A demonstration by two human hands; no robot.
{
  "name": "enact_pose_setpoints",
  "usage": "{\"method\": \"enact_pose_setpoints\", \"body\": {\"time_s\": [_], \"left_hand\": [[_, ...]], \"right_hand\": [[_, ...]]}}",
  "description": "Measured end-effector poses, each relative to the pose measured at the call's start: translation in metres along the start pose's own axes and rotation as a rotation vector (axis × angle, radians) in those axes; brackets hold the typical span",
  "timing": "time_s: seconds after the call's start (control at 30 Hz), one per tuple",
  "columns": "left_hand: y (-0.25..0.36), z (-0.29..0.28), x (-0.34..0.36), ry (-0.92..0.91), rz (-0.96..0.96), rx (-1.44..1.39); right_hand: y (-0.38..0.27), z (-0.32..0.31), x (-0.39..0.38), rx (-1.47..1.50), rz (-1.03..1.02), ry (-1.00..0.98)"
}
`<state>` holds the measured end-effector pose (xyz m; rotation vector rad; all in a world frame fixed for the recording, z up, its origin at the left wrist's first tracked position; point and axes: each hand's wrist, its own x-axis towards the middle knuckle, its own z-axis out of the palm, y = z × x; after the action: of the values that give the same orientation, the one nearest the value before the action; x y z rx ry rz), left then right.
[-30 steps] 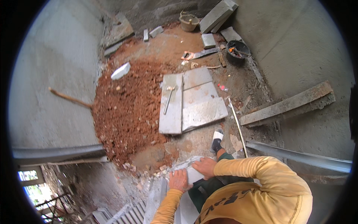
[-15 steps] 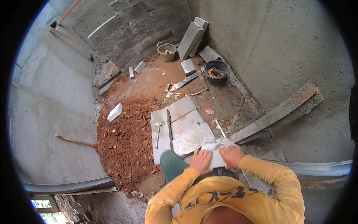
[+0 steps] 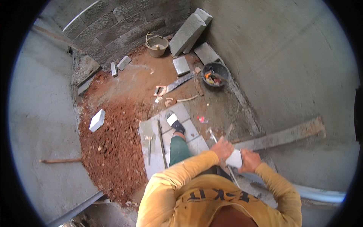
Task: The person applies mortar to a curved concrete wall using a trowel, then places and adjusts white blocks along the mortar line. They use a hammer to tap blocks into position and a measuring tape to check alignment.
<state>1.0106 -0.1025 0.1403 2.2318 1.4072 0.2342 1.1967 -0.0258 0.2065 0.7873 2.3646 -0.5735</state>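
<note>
Between my two hands is a whitish piece of block (image 3: 235, 158), gripped from both sides in front of my body. My left hand (image 3: 223, 148) closes on its left side, and my right hand (image 3: 250, 160) wraps its right side. Part of the piece is hidden by my fingers. A thin pale rod (image 3: 212, 135) runs beside and beneath my left hand. To the left, my leg in green shorts stands on light grey slabs (image 3: 151, 130), where a hammer (image 3: 149, 150) and a dark narrow bar (image 3: 162, 142) lie.
Reddish loose soil (image 3: 109, 159) covers the left floor. A handsaw (image 3: 174, 84), a black bucket of tools (image 3: 215, 74) and a pale bucket (image 3: 157, 46) stand or lie farther off. Long blocks (image 3: 188, 32) lean at the far wall. A plank (image 3: 283, 134) slants against the right wall.
Both hands have moved right with the block piece, which has turned between them. My left foot has stepped forward onto the slabs. The view has shifted.
</note>
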Motion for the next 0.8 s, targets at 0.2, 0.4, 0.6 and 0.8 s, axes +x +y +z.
{"method": "enact_pose_setpoints", "body": {"time_s": [0.2,0.4,0.6,0.8], "left_hand": [[-0.131,-0.088,-0.002,-0.069,0.007,-0.135],[-0.264,-0.198,-0.082,0.428,-0.407,-0.494],[-0.342,-0.149,-0.326,0.568,-1.507,-0.565],[-0.201,-0.004,-0.501,0.742,-2.192,-0.679]], "right_hand": [[-0.054,-0.103,0.109,0.034,0.146,-0.113],[-0.090,-0.196,0.216,0.128,0.149,0.025],[-0.114,-0.282,0.341,0.220,0.177,0.193],[-0.139,-0.384,0.472,0.196,0.192,0.390]]}}
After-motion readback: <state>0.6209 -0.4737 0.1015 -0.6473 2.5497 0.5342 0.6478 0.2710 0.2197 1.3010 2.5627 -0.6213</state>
